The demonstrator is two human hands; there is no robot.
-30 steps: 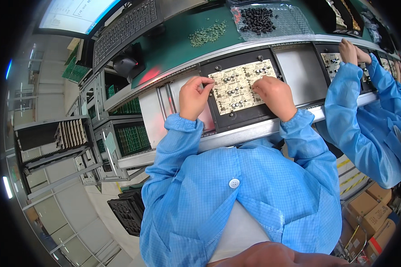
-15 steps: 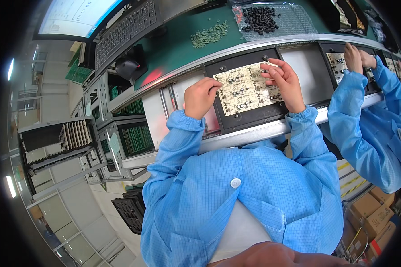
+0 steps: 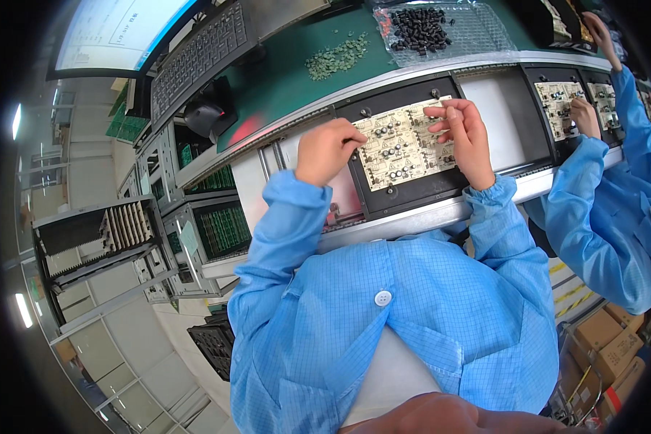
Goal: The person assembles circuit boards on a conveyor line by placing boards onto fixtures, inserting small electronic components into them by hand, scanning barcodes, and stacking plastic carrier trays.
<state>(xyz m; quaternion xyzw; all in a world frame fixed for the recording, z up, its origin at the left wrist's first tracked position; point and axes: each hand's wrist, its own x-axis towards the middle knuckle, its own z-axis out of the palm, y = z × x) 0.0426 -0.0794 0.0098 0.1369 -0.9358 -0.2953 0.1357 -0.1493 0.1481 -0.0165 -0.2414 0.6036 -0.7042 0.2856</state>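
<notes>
A cream circuit board (image 3: 401, 153) sits in a black carrier frame (image 3: 452, 182) on the rail in front of me. Small dark and silver parts stand on the board. My left hand (image 3: 328, 152) is at the board's left edge, thumb and fingertips pinched together; anything between them is hidden. Over the board's right part hangs my right hand (image 3: 470, 145), its fingers bent, thumb close to the forefinger. Whatever that pinch may hold is too small to make out.
Behind the rail lie pale green small parts (image 3: 338, 58) and black parts (image 3: 419, 30) on bubble wrap (image 3: 477, 32). A keyboard (image 3: 202, 61) and mouse (image 3: 204, 116) are at far left. At right, a co-worker's hand (image 3: 584, 117) is over another board (image 3: 557, 108).
The board and its carrier have shifted slightly right, and my left hand has moved right with them. My right hand stays nearly in place. One co-worker's hand has reached toward the back.
</notes>
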